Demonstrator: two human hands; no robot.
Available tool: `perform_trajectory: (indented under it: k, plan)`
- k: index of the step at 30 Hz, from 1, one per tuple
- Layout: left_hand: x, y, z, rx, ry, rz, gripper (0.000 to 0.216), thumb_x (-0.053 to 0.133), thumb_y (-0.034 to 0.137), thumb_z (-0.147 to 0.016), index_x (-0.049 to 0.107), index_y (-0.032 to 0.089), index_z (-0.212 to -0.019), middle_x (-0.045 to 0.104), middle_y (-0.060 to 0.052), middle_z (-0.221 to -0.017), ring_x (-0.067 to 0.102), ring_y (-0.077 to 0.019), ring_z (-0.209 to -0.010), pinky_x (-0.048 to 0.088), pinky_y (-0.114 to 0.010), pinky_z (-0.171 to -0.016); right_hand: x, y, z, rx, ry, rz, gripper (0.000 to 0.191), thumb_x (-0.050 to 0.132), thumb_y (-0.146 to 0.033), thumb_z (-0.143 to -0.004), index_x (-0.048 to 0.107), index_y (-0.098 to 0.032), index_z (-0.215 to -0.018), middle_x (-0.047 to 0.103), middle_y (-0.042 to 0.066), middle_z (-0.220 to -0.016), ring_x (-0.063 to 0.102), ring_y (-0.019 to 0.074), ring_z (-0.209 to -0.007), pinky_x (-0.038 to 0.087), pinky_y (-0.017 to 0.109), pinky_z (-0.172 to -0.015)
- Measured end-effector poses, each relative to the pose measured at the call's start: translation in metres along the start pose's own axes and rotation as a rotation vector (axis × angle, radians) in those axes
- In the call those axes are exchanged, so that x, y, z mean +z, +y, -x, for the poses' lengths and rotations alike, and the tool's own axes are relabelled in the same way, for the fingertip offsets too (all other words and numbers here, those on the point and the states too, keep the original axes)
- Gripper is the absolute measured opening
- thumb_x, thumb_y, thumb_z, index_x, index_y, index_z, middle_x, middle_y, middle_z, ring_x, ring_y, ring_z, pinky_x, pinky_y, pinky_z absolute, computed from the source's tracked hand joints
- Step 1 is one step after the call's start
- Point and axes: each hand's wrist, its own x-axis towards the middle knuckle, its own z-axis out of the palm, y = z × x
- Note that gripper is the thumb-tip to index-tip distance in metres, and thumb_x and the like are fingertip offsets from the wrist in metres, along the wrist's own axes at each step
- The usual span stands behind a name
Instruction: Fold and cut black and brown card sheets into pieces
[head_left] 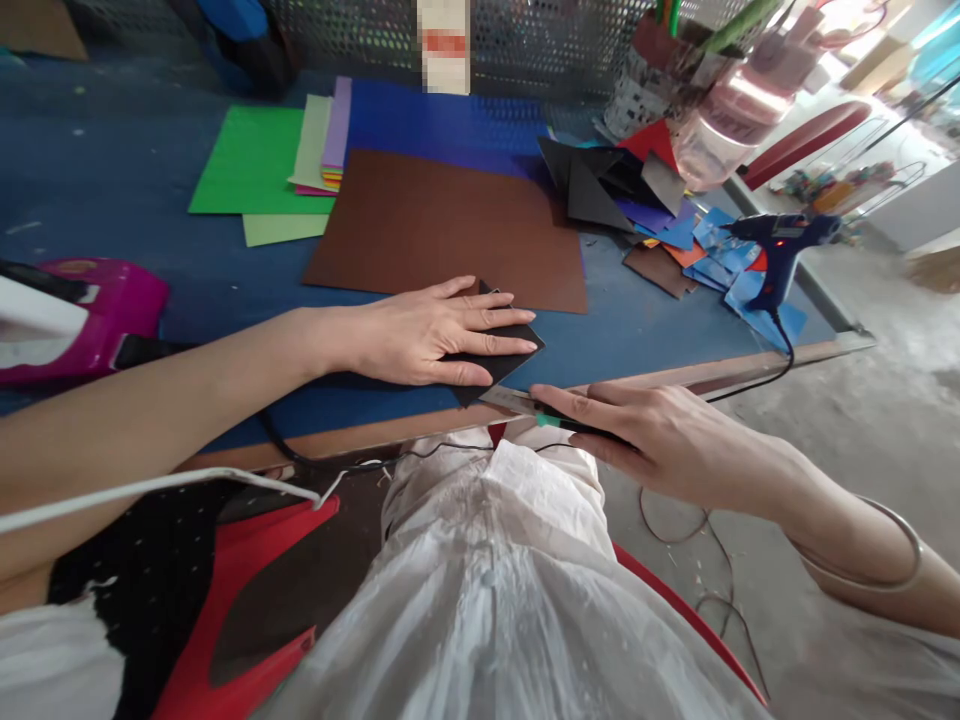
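Observation:
My left hand lies flat with fingers spread on a folded piece of black paper near the table's front edge. My right hand is closed round a utility knife with a dark handle and a green part. Its blade points left and reaches the lower corner of the black paper, close to my left thumb. Just beyond my left hand lies a large brown sheet, over a dark blue sheet.
Green sheets lie at the back left. Black offcuts and blue scraps are heaped at the right, beside a glue gun and a clear bottle. A magenta appliance stands at the left. Cords hang below the table edge.

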Motion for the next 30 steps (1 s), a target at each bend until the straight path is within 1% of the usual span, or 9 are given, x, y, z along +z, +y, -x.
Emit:
perform_trajectory:
  k: [3,7,11,15,19,22,26,30]
  plan:
    - [0.0003,-0.0006,0.0002,-0.004,-0.004,-0.007,0.055,0.051,0.051,-0.102,0.047,0.044,-0.157,0.031,0.005,-0.175,0.017,-0.0268,-0.165,-0.001,-0.052,-0.132,-0.0011,0.0017,-0.0019,-0.001,-0.002,-0.012,0.05,0.041,-0.032,-0.112,0.047,-0.019,-0.16,0.079,0.01,-0.11,0.075,0.0195,-0.087,0.058,0.03,-0.075]
    - [0.0012,-0.0023,0.001,0.01,0.001,-0.018,0.056,0.051,0.053,-0.102,0.047,0.044,-0.157,0.03,0.005,-0.175,0.018,-0.0268,-0.165,-0.001,-0.051,-0.132,0.0006,0.0029,-0.0025,-0.007,0.02,-0.036,0.049,0.039,-0.033,-0.113,0.048,-0.019,-0.159,0.079,0.009,-0.111,0.075,0.0207,-0.09,0.057,0.031,-0.074]
    - [-0.0003,-0.0007,0.0017,-0.009,-0.018,-0.018,0.056,0.049,0.052,-0.103,0.045,0.044,-0.158,0.029,0.005,-0.175,0.016,-0.0261,-0.166,-0.002,-0.051,-0.132,0.0031,0.0023,-0.0033,-0.004,0.022,-0.016,0.05,0.039,-0.032,-0.113,0.047,-0.018,-0.16,0.077,0.008,-0.1,0.073,0.0202,-0.084,0.053,0.031,-0.069]
    - [-0.0039,0.0023,0.0029,-0.026,-0.008,0.006,0.055,0.05,0.048,-0.103,0.046,0.043,-0.158,0.03,0.004,-0.175,0.018,-0.0277,-0.165,0.002,-0.053,-0.133,0.0052,0.0015,-0.0064,0.005,0.026,0.027,0.052,0.038,-0.033,-0.113,0.044,-0.019,-0.162,0.073,0.006,-0.092,0.067,0.0171,-0.071,0.046,0.029,-0.062]
    - [-0.0049,0.0021,0.0043,-0.046,-0.009,-0.007,0.055,0.046,0.048,-0.105,0.044,0.043,-0.159,0.028,0.005,-0.176,0.015,-0.0282,-0.166,0.001,-0.054,-0.133,0.0049,-0.0011,-0.0086,0.029,0.025,0.061,0.052,0.039,-0.036,-0.113,0.044,-0.02,-0.162,0.073,0.005,-0.09,0.064,0.0155,-0.065,0.041,0.028,-0.059]
    - [-0.0028,0.0003,0.0051,-0.032,0.005,-0.02,0.055,0.046,0.048,-0.105,0.043,0.043,-0.16,0.027,0.004,-0.176,0.015,-0.0293,-0.166,0.0,-0.055,-0.132,0.0033,-0.0036,-0.0085,0.043,0.028,0.093,0.051,0.041,-0.034,-0.112,0.045,-0.021,-0.162,0.073,0.005,-0.09,0.062,0.0147,-0.063,0.038,0.027,-0.058]
    - [0.0001,-0.001,0.0054,-0.017,0.024,-0.027,0.057,0.049,0.049,-0.104,0.042,0.044,-0.16,0.028,0.004,-0.176,0.015,-0.0305,-0.166,-0.001,-0.056,-0.132,0.0,-0.0038,-0.0084,0.033,-0.007,0.068,0.051,0.042,-0.031,-0.112,0.044,-0.022,-0.162,0.073,0.005,-0.09,0.065,0.0147,-0.067,0.039,0.026,-0.06]
    - [0.0005,-0.0002,0.0049,-0.039,0.003,-0.04,0.058,0.048,0.049,-0.103,0.042,0.043,-0.16,0.027,0.005,-0.176,0.013,-0.0284,-0.166,-0.003,-0.054,-0.132,-0.0016,0.0,-0.0092,0.016,-0.018,0.037,0.051,0.043,-0.029,-0.111,0.044,-0.022,-0.162,0.074,0.005,-0.091,0.066,0.0139,-0.067,0.04,0.025,-0.06]
